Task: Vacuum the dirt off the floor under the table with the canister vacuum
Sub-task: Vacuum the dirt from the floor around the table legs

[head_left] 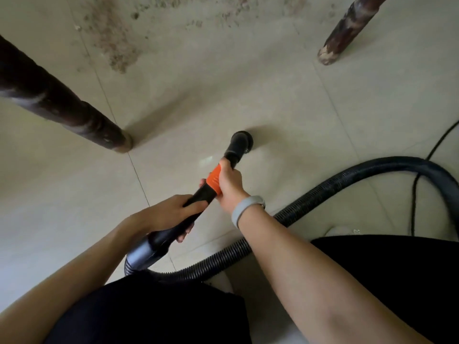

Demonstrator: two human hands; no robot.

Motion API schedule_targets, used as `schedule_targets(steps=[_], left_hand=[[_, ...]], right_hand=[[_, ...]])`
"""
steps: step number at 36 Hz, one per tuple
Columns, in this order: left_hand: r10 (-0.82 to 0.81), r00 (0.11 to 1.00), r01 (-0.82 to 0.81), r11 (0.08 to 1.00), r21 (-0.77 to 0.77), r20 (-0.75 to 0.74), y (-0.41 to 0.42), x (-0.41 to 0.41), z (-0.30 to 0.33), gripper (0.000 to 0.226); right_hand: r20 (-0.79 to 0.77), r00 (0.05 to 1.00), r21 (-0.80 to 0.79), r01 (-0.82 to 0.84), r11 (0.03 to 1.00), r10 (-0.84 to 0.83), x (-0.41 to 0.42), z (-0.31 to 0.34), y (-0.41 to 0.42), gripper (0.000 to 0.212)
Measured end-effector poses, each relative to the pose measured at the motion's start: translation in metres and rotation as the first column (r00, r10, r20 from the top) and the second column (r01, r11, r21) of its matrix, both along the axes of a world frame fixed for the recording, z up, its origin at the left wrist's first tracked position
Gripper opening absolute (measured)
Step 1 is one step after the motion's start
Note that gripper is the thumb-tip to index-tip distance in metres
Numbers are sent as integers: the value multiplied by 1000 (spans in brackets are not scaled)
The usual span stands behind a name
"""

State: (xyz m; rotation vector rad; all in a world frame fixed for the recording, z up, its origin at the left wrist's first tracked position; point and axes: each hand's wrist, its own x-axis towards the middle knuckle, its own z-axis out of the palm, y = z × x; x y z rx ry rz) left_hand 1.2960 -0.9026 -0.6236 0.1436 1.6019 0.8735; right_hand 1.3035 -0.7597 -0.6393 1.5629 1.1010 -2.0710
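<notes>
Now, left leg: table leg (62,105) planted near the nozzle.
Dirt: dirt patch (116,45) well ahead, untouched.
Left hand: left hand (171,214) wrapped round the wand (198,197).
Right hand: right hand (229,182) gripping the orange collar (214,178).
Nozzle: round brush nozzle (241,142) on clean tile.
Next: push forward to the dirt.
Hose: hose (347,180) trails right.

black vacuum wand (198,197), orange collar, nozzle (240,142) on floor (273,95)
</notes>
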Motion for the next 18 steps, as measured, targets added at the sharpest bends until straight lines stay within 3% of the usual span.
schedule_targets(steps=[4, 10, 18], left_hand=[[-34, 999, 34, 999, 21, 38, 11, 4, 4, 34], [-208, 977, 209, 978, -7, 53, 30, 7, 3, 31], [-277, 950, 285, 958, -35, 141, 19, 13, -1, 31]], right_hand=[[31, 999, -26, 38, 999, -37, 11, 1, 11, 30], [39, 966, -5, 255, 967, -255, 48, 0, 30, 24], [83, 947, -49, 314, 948, -309, 69, -3, 16, 29]])
